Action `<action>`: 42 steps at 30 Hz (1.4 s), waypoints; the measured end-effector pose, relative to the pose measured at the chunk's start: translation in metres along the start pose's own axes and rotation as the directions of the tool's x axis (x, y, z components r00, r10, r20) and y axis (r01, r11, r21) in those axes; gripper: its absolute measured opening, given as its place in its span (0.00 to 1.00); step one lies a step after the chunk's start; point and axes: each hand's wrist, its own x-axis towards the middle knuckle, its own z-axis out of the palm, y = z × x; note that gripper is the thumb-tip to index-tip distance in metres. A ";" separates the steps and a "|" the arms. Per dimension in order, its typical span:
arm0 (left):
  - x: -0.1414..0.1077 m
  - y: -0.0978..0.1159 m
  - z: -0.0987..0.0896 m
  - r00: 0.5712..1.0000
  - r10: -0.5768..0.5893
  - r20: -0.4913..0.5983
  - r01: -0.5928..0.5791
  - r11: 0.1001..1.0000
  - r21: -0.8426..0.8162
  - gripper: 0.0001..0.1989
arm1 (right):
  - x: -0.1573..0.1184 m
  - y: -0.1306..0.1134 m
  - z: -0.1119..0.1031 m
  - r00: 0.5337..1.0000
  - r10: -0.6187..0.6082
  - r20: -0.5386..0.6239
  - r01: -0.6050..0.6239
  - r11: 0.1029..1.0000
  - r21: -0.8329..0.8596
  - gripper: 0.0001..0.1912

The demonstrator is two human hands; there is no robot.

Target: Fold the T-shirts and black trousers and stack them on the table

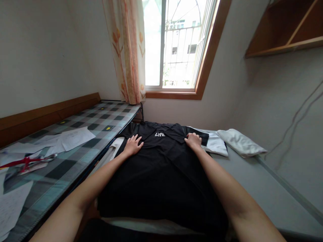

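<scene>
A black T-shirt (161, 174) with small white lettering lies spread out in front of me, its sleeves out to both sides at the far end. My left hand (133, 145) rests palm down near its left shoulder, fingers spread on the cloth. On the opposite side, my right hand (193, 141) is closed at the shirt beside the right sleeve, with its fingers bent around a bit of fabric. White cloth (217, 144) shows next to that sleeve.
A folded white cloth (242, 143) lies on the pale tabletop (254, 188) by the right wall. To the left is a bed with a checked mattress (75, 161), bearing papers (73, 138) and a red-strapped item (26, 163). A curtain (131, 50) hangs beside the window.
</scene>
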 end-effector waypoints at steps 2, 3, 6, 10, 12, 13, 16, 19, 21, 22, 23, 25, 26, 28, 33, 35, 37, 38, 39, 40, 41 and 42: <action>0.000 0.001 -0.001 1.000 -0.001 -0.009 0.001 1.000 -0.008 0.28 | 0.003 -0.004 -0.003 0.999 0.040 0.012 -0.041 0.998 0.041 0.14; 0.000 0.001 -0.001 1.000 -0.001 -0.012 0.001 1.000 -0.013 0.28 | 0.004 -0.005 -0.004 0.998 0.052 0.022 -0.054 0.996 0.065 0.13; 0.000 0.001 -0.001 1.000 0.000 -0.027 -0.001 1.000 -0.024 0.28 | 0.011 -0.003 -0.005 0.994 0.080 0.069 -0.089 0.987 0.133 0.10; 0.000 0.000 0.001 0.999 0.012 -0.053 -0.014 0.999 -0.036 0.28 | 0.026 0.012 -0.008 0.985 0.118 0.124 -0.146 0.957 0.250 0.08; 0.001 0.000 0.002 0.998 0.011 -0.054 -0.013 0.999 -0.042 0.28 | 0.032 0.020 -0.010 0.982 0.129 0.136 -0.165 0.939 0.301 0.08; 0.001 -0.001 0.003 0.999 0.010 -0.052 -0.013 0.999 -0.044 0.28 | 0.034 0.023 -0.012 0.981 0.129 0.145 -0.170 0.931 0.323 0.08; 0.002 -0.001 0.004 0.999 0.010 -0.053 -0.012 0.999 -0.041 0.28 | 0.035 0.028 -0.014 0.978 0.111 0.177 -0.171 0.913 0.370 0.08; 0.003 -0.002 0.004 0.999 0.007 -0.052 -0.009 0.999 -0.036 0.28 | 0.031 0.027 -0.014 0.977 0.086 0.195 -0.156 0.914 0.376 0.07; 0.003 -0.002 0.005 0.999 0.006 -0.049 -0.007 0.999 -0.034 0.28 | 0.029 0.024 -0.012 0.978 0.079 0.195 -0.146 0.923 0.357 0.06; 0.003 -0.002 0.005 0.999 0.006 -0.048 -0.007 0.999 -0.034 0.28 | 0.028 0.023 -0.011 0.978 0.080 0.192 -0.144 0.928 0.344 0.06; 0.004 -0.002 0.005 0.999 0.006 -0.047 -0.007 0.999 -0.033 0.28 | 0.028 0.021 -0.010 0.978 0.083 0.189 -0.144 0.932 0.332 0.06; 0.004 -0.002 0.005 0.999 0.004 -0.046 -0.006 0.999 -0.033 0.28 | 0.029 0.019 -0.008 0.978 0.094 0.187 -0.150 0.938 0.313 0.08; 0.004 -0.002 0.005 0.999 0.003 -0.046 -0.005 0.999 -0.033 0.28 | 0.029 0.018 -0.007 0.977 0.100 0.189 -0.155 0.939 0.307 0.09; 0.004 -0.002 0.005 0.999 0.002 -0.049 -0.004 0.999 -0.033 0.28 | 0.032 0.017 -0.006 0.974 0.111 0.196 -0.167 0.940 0.298 0.11; 0.002 0.000 0.003 0.998 -0.001 -0.066 -0.002 0.999 -0.050 0.27 | 0.037 0.012 -0.008 0.969 0.113 0.222 -0.180 0.934 0.309 0.08; 0.002 0.000 0.004 0.997 -0.001 -0.075 -0.004 0.997 -0.071 0.26 | 0.038 0.010 -0.010 0.964 0.110 0.241 -0.188 0.926 0.329 0.06; 0.002 0.000 0.005 0.996 0.001 -0.088 -0.010 0.994 -0.105 0.26 | 0.037 0.009 -0.012 0.959 0.114 0.261 -0.205 0.913 0.354 0.05; 0.003 -0.001 0.005 0.994 0.001 -0.106 -0.015 0.991 -0.132 0.26 | 0.036 0.009 -0.014 0.956 0.118 0.268 -0.215 0.905 0.367 0.06; 0.004 -0.003 0.005 0.991 -0.010 -0.135 -0.014 0.985 -0.171 0.26 | 0.036 0.009 -0.015 0.954 0.123 0.272 -0.224 0.897 0.381 0.06; 0.006 -0.005 0.005 0.984 -0.044 -0.172 0.004 0.974 -0.228 0.26 | 0.035 0.010 -0.016 0.953 0.128 0.273 -0.233 0.889 0.395 0.07; 0.008 -0.008 0.005 0.971 -0.114 -0.211 0.045 0.951 -0.305 0.26 | 0.034 0.011 -0.016 0.953 0.132 0.272 -0.239 0.881 0.409 0.08; 0.010 -0.011 0.005 0.947 -0.214 -0.239 0.105 0.911 -0.400 0.26 | 0.032 0.013 -0.016 0.953 0.136 0.271 -0.245 0.872 0.424 0.08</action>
